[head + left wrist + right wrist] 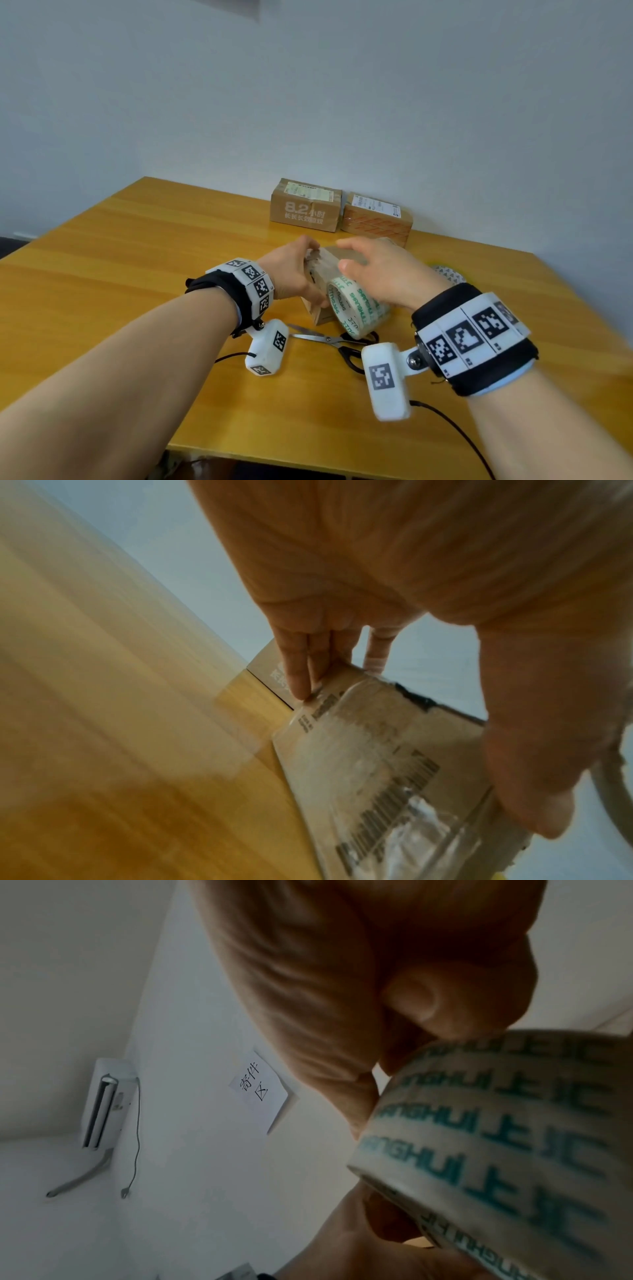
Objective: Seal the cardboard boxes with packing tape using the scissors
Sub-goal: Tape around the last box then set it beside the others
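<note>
A small cardboard box [323, 263] stands mid-table, and my left hand [298, 274] grips its left end. In the left wrist view the fingers [301, 669] lie over the top edge of the box [377, 750], which carries a taped label, with the thumb on the near side. My right hand [370, 274] holds a roll of clear packing tape [356, 308] with green print against the box's near right side. The right wrist view shows fingers [411, 1001] curled round the roll [496, 1137]. Black-handled scissors [329, 339] lie on the table just in front of the roll.
Two more cardboard boxes [305, 205] [376, 219] stand side by side at the back by the wall. A patterned round object [448, 274] lies partly hidden behind my right wrist. The wooden table [120, 257] has a near edge below my forearms.
</note>
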